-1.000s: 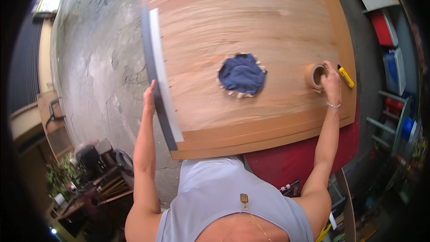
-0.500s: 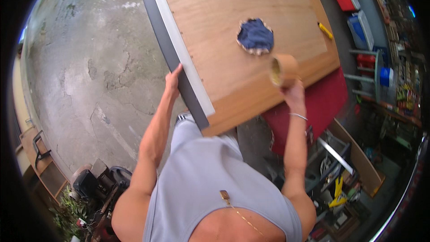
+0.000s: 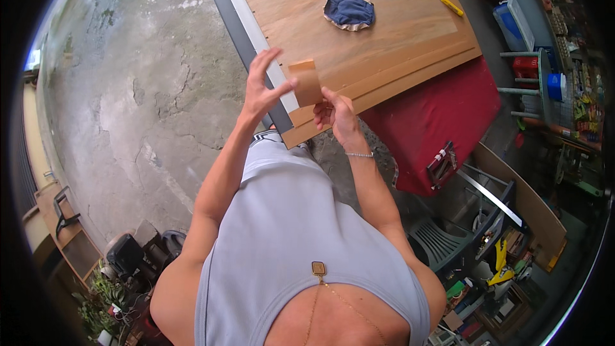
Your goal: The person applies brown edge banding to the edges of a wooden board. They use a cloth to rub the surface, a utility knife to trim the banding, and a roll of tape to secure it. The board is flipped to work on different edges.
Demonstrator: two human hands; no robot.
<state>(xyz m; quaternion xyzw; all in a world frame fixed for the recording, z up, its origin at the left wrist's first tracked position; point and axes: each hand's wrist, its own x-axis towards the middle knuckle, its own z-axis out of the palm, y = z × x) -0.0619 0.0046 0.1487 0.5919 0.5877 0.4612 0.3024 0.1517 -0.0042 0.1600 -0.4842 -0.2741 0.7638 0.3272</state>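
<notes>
My right hand point(image 3: 339, 114) is closed on the near right edge of a wide brown roll point(image 3: 307, 84), which looks like packing tape, with the thumb on its side and the fingers curled beneath. To its left, my left hand point(image 3: 261, 90) is open, fingers apart. Its thumb tip overlaps the roll's left side; whether it touches I cannot tell. Both hands are over the near left corner of a wooden panel point(image 3: 391, 45). Along the panel's left side run a white strip point(image 3: 253, 29) and a dark grey band point(image 3: 232, 22). A bunched blue cloth point(image 3: 349, 10) lies farther up the panel.
A yellow utility knife point(image 3: 450, 5) rests near the panel's right edge. Red fabric point(image 3: 429, 122) hangs out from under the panel. Concrete floor point(image 3: 141, 90) spreads at left. A metal stool frame point(image 3: 543, 86), plastic boxes point(image 3: 512, 24) and cluttered shelves stand at right.
My right hand has brought the roll left and nearer, turning it so its hollow core no longer shows. My left hand has let go of the panel's edge and opened beside the roll.
</notes>
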